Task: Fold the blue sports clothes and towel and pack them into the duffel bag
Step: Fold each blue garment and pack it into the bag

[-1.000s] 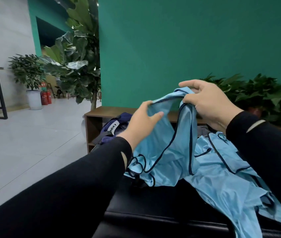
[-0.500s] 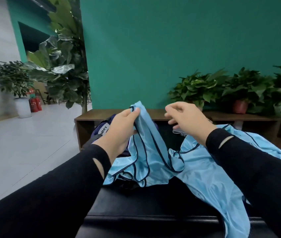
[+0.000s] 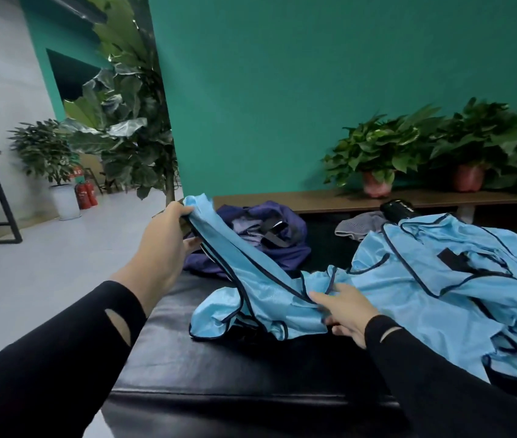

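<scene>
- Looks like a gym or office lobby: teal wall [image 3: 282, 90], grey tiled floor [image 3: 45, 263].
- Potted plants [image 3: 374, 159] line a wooden shelf [image 3: 329, 200].
- Red fire extinguishers [image 3: 85, 194] by the far wall, black padded bench [image 3: 235, 358] up front.

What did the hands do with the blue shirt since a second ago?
The left hand kept its grip on the light blue garment and pulled it out to the left. The right hand let go of the top edge and dropped down, now resting with straight fingers on the cloth on the black bench. The purple duffel bag stayed where it was.
</scene>
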### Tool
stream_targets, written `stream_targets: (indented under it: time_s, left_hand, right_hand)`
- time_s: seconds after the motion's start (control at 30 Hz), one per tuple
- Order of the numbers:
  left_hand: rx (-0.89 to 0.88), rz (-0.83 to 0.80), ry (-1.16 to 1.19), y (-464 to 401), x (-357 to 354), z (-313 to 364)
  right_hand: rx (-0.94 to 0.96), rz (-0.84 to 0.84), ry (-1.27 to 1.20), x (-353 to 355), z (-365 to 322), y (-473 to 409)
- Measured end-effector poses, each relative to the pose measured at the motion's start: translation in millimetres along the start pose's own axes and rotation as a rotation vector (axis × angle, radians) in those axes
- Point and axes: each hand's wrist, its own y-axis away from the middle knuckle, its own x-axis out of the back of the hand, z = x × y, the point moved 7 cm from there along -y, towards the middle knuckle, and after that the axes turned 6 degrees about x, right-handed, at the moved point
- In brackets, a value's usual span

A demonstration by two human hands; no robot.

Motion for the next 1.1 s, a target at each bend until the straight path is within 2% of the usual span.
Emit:
stream_targets:
  time_s: [0.1,0.17,0.23,0.33,0.4,0.47,0.5,0.53,0.6,0.67,0.77,0.83,0.9,0.97,1.03,1.1]
  left_hand:
    - [-0.037,-0.016,0.0,4.1,2.1,5.9]
    - [-0.039,0.034,-0.026,4.8,7.4,10.3]
    - [-0.044,0.072,-0.065,1.7,10.8,17.5]
    - [-0.135,0.092,-0.116,-5.1,5.7,44.4]
    - [-0.176,0.056,-0.245,-8.8,-5.8,60.3]
    - [-0.166,0.021,-0.398,-10.4,-21.1,66.6]
    - [-0.184,-0.01,-0.482,-8.4,-31.8,69.2]
    - [-0.242,-0.058,-0.583,-4.9,-47.0,72.2]
    - [-0.336,-0.192,-0.722,4.6,-77.9,69.4]
    - [-0.299,-0.292,-0.761,11.8,-94.2,52.9]
    - [-0.258,-0.283,-0.707,14.4,-89.8,36.0]
    - [-0.224,-0.182,-0.621,11.2,-63.3,21.7]
    - [-0.177,0.011,-0.634,1.9,-14.2,-9.5]
    - [-0.033,0.116,-0.815,-8.6,38.7,-64.2]
    - [0.185,0.062,-1.043,-5.0,79.8,-122.1]
    - [0.285,-0.007,-1.156,1.4,103.7,-161.9]
  right_hand:
    - [0.018,0.029,0.017,-12.0,-14.7,-3.0]
    - [0.192,0.159,0.032,-0.9,-45.8,-5.6]
    - [0.347,0.294,-0.103,21.3,-85.7,-6.7]
    - [0.446,0.383,-0.277,59.0,-135.8,-6.9]
    - [0.429,0.285,-0.162,67.7,-155.2,-4.2]
    - [0.43,0.238,0.175,63.1,-173.7,10.3]
    - [0.514,0.251,0.307,57.8,-188.3,21.3]
    - [0.616,0.227,0.334,45.6,-202.7,37.0]
    - [0.733,-0.004,0.236,4.7,-219.3,65.8]
    - [0.709,-0.179,0.202,-28.5,-219.5,74.4]
    - [0.619,-0.172,0.1,-38.1,-207.5,63.3]
    - [0.531,-0.108,0.047,-28.4,-193.7,50.3]
    - [0.477,-0.036,-0.028,-14.8,-184.2,42.3]
    - [0.434,0.044,-0.112,2.1,-175.2,33.2]
    - [0.407,0.074,-0.148,13.7,-170.2,29.1]
    - [0.4,0.098,-0.166,22.2,-169.1,26.4]
